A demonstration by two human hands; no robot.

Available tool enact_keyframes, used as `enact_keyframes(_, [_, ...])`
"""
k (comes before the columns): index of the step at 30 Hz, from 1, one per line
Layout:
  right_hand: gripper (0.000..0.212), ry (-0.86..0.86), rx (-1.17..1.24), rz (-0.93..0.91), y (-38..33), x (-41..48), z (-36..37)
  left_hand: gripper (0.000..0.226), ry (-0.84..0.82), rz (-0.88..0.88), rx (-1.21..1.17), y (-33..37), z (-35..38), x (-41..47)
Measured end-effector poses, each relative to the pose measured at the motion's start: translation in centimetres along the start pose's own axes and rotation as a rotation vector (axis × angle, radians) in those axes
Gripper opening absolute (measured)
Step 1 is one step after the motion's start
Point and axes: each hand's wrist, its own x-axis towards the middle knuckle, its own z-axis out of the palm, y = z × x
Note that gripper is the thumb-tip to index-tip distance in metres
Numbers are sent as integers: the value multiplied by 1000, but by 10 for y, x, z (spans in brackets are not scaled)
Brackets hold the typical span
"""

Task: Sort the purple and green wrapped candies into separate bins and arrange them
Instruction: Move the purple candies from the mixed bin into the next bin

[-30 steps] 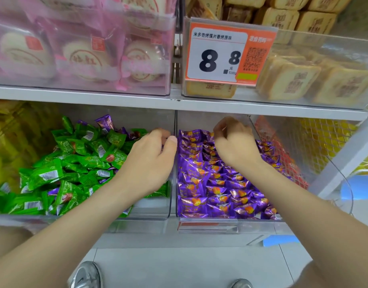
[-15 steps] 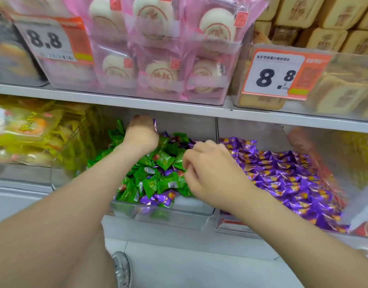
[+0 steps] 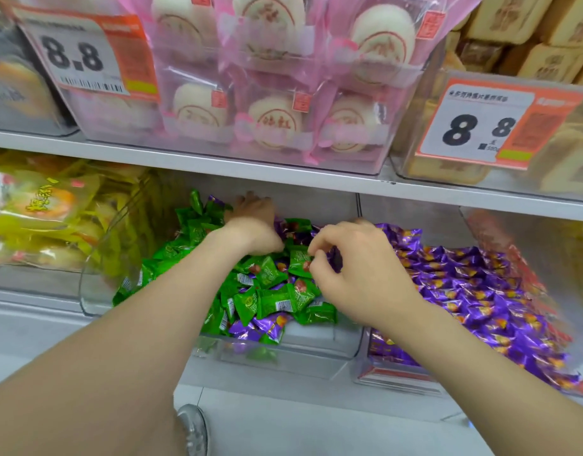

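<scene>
Two hands, left hand (image 3: pixel 254 222) and right hand (image 3: pixel 359 278), in one green-candy bin (image 3: pixel 316 352).

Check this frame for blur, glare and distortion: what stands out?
Head view: even shop light, no hard shadows; the left hand sits in shade under the shelf; the right hand and green candies are fairly sharp; price tags are soft; clear bin fronts look hazy; the shelf runs slanted.
</scene>
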Motion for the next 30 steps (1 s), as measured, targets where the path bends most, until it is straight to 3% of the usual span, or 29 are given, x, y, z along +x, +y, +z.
enact_keyframes(6, [10,42,69,10,1,-4,-8,66,-221,150,95,-20,-20,-29])
enact_keyframes(10, [14,40,85,8,1,-5,-7,64,-172,245,118,-26,-15,-34])
enact_keyframes(13, [13,41,76,0,0,-5,-7,72,-125,305,-6,-26,-8,-30])
enact_keyframes(19, [15,30,74,-4,1,-4,-7,71,-258,356,87,-25,-5,-24])
enact_keyframes(22, [16,24,77,-2,2,-4,-8,87,-319,330,59,-30,-9,-27])
enact_keyframes(26, [17,-1,41,-4,1,-3,-7,105,-230,407,101,-27,5,-34])
enact_keyframes(30, [20,-31,4,1,-2,-3,-8,88,-138,456,88,-24,9,-35])
